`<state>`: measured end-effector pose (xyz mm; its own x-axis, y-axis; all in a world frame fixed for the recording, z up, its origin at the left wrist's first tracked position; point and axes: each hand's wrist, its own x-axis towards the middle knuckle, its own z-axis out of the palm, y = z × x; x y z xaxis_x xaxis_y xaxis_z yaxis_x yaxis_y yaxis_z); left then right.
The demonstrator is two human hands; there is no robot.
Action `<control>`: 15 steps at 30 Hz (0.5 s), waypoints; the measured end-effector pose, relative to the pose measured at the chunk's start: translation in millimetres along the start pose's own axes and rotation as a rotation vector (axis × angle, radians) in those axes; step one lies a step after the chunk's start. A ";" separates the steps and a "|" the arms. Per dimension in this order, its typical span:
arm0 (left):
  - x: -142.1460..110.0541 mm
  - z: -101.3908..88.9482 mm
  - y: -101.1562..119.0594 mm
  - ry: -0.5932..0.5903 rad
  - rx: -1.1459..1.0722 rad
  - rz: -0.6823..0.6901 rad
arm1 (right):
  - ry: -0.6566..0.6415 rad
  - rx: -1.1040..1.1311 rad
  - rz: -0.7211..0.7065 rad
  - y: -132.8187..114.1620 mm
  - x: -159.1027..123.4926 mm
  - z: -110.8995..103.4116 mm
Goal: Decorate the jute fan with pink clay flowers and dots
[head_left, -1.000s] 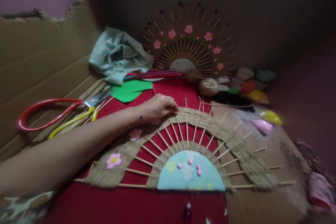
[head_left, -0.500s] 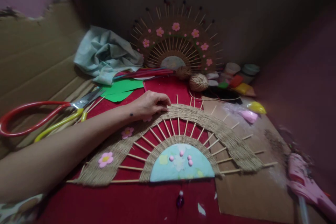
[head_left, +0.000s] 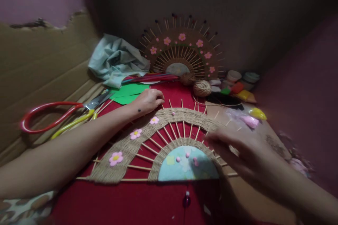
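Observation:
A woven twine fan [head_left: 108, 167] with thin wooden sticks lies flat, its band bearing pink flowers [head_left: 116, 159] and a small pink ball [head_left: 173, 113]. More pink balls [head_left: 187, 155] sit on its light blue half-circle centre [head_left: 169, 172]. Beyond the band's upper edge, my left hand [head_left: 150, 100] has its fingers curled closed near the stick ends; what they may hold is hidden. My right hand [head_left: 237, 144] hovers over the fan's right side, covering part of the band. Motion smears its fingers, so its grip is unclear.
Large red- and yellow-handled scissors [head_left: 52, 116] lie at left beside green sheets [head_left: 125, 93]. Behind are crumpled cloth [head_left: 118, 59], a twine ball [head_left: 202, 88] and an upright decorated fan [head_left: 182, 47]. Yellow [head_left: 257, 113] and pink clay packets [head_left: 249, 121] lie right.
My right hand has come in from the right over the fan. My left hand has drawn back off the band, and a pink ball now shows where its fingers were.

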<state>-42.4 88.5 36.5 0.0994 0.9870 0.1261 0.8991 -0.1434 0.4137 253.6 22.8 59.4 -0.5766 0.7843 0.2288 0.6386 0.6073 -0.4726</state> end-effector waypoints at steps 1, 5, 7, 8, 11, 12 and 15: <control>0.7 0.9 -3.4 -0.009 0.000 0.003 | -0.105 0.015 -0.019 -9.4 23.7 1.7; 2.7 5.4 -11.3 -0.034 -0.025 0.006 | -0.104 -0.036 0.030 -18.9 100.2 24.0; 4.1 7.1 -12.6 -0.040 -0.042 0.007 | -0.144 -0.039 0.008 -12.0 119.1 39.1; 4.8 7.7 -12.9 -0.044 -0.048 0.007 | -0.163 -0.035 -0.006 -7.8 124.2 45.7; 6.4 9.3 -13.4 -0.052 -0.056 0.004 | -0.202 -0.018 -0.053 1.6 129.3 59.2; 6.5 9.8 -13.4 -0.052 -0.055 0.003 | -0.209 -0.013 -0.066 3.2 129.6 61.6; 5.1 11.0 -12.2 -0.046 -0.046 -0.004 | -0.225 0.002 -0.094 3.8 130.2 64.0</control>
<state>-48.2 96.0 22.2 0.1162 0.9897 0.0834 0.8788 -0.1416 0.4556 148.4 119.1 32.9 -0.7330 0.6759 0.0767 0.5753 0.6761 -0.4603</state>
